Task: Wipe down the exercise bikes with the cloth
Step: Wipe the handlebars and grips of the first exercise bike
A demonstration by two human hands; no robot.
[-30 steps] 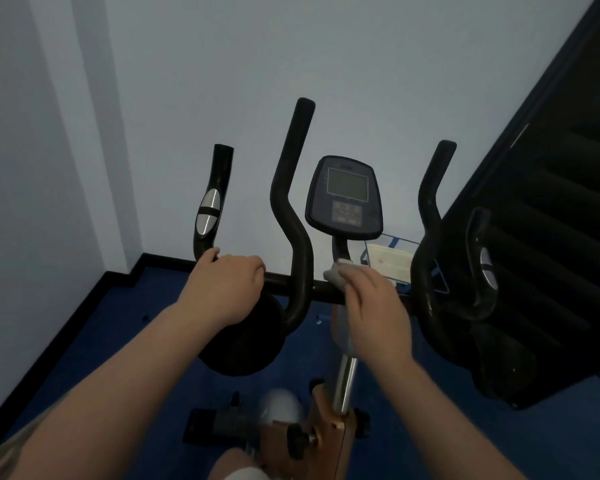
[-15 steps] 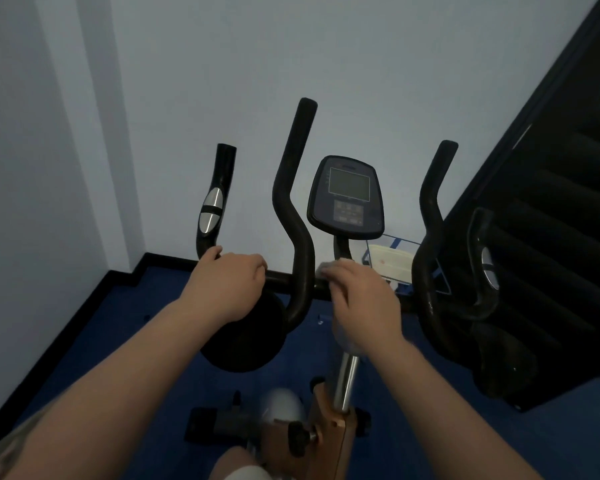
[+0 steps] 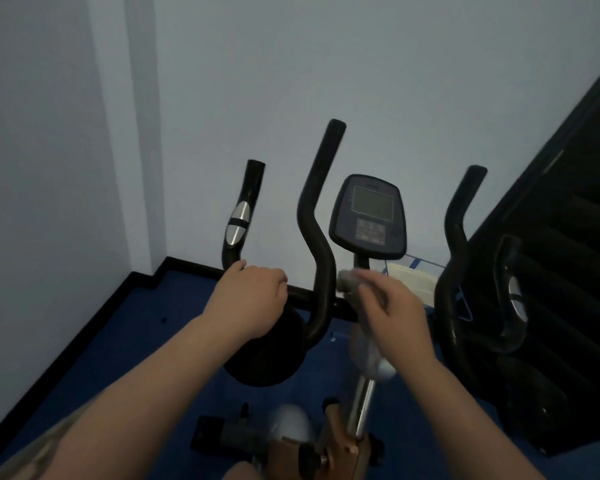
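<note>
Now the right hand (image 3: 394, 311) grips the grey cloth (image 3: 352, 280) against the exercise bike's crossbar (image 3: 300, 293), just below the console (image 3: 369, 216). That bar runs left to right, so wiping likely follows it. Further left, the left hand (image 3: 250, 299) curls round the same bar.

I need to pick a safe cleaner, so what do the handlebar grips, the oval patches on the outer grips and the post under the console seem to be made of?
Handlebar grips: matte black, no glare, probably foam or rubber sleeves. Oval patches: bright and reflective, apparently polished metal, likely pulse contacts. Post: shiny silver tube, seemingly chromed or stainless steel. The right hand holds a grey cloth, too blurred to judge its weave.
</note>
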